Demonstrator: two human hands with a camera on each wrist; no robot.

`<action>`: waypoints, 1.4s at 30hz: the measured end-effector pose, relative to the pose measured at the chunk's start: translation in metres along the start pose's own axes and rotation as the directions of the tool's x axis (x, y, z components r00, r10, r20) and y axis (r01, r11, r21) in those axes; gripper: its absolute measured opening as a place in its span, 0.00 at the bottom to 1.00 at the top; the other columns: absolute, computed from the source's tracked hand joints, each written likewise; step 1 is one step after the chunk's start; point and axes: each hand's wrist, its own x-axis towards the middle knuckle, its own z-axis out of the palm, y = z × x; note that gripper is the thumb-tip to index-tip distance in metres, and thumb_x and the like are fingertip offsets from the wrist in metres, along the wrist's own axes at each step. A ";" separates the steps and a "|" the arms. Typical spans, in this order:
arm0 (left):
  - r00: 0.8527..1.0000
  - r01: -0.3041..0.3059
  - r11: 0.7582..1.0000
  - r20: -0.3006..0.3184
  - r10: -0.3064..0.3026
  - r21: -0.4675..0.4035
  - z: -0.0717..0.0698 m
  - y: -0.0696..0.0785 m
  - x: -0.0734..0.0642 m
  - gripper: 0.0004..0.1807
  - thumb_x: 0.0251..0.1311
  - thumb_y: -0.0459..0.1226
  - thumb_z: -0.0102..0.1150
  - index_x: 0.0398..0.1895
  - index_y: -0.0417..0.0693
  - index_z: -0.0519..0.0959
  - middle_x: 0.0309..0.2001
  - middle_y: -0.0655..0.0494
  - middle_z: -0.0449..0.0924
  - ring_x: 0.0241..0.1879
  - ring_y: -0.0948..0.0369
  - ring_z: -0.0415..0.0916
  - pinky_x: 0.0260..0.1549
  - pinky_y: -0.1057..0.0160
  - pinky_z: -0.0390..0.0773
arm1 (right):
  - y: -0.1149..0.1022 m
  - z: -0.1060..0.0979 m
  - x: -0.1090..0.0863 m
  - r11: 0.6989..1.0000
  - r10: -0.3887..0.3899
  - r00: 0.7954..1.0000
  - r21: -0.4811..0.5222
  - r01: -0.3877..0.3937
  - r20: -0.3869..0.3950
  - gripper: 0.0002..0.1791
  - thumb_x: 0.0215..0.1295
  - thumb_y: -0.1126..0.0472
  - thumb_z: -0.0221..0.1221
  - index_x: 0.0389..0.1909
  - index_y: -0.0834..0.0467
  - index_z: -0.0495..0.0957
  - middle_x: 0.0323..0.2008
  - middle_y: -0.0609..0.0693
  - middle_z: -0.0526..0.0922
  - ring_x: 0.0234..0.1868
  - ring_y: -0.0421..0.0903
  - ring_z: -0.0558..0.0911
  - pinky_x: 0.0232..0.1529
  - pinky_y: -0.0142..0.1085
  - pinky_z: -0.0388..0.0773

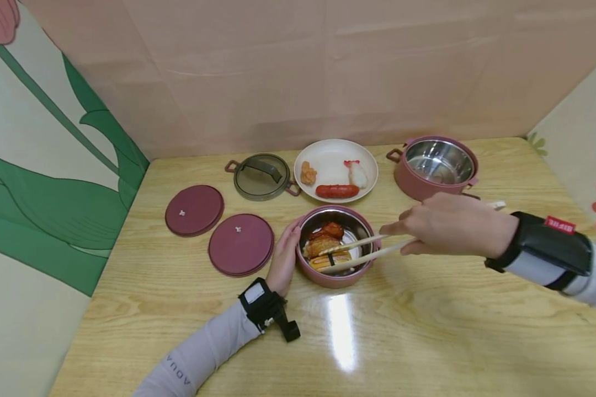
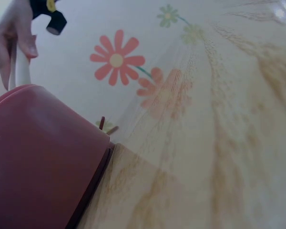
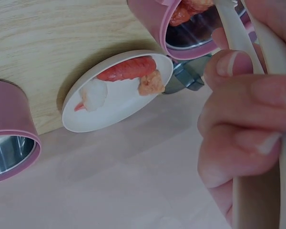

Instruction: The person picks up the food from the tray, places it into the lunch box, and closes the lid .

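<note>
A pink pot [image 1: 334,280] with a steel inside stands mid-table. My left hand [image 1: 283,256] rests along its left wall with fingers extended; that hand is not visible in the left wrist view. In my right hand [image 1: 439,223] I grip a pair of pale chopsticks [image 1: 384,251], also close up in the right wrist view. Their tips reach inside the pot, over a yellow piece with a black band [image 1: 323,262]. Whether they pinch it I cannot tell. Behind it lie a browned piece [image 1: 322,243] and a glossy reddish piece [image 1: 333,229].
Behind the pot, a white plate [image 1: 331,160] bears a red sausage [image 1: 336,191], a fried nugget [image 1: 308,173] and a shrimp-like piece [image 1: 358,175]. A second pink pot [image 1: 417,184] stands right. Leftward lie a glass lid [image 1: 260,187] and two maroon lids [image 1: 240,245] [image 1: 195,209].
</note>
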 end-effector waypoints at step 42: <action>0.982 0.007 1.000 -0.191 -0.009 -0.009 0.011 0.001 -0.003 0.23 0.76 0.43 0.43 0.69 0.47 0.69 0.70 0.48 0.67 0.72 0.53 0.60 0.72 0.52 0.58 | 0.025 0.008 -0.043 0.989 0.107 0.977 0.122 -0.085 -0.187 0.28 0.52 0.43 0.71 0.53 0.48 0.82 0.18 0.29 0.73 0.19 0.23 0.68 0.23 0.29 0.75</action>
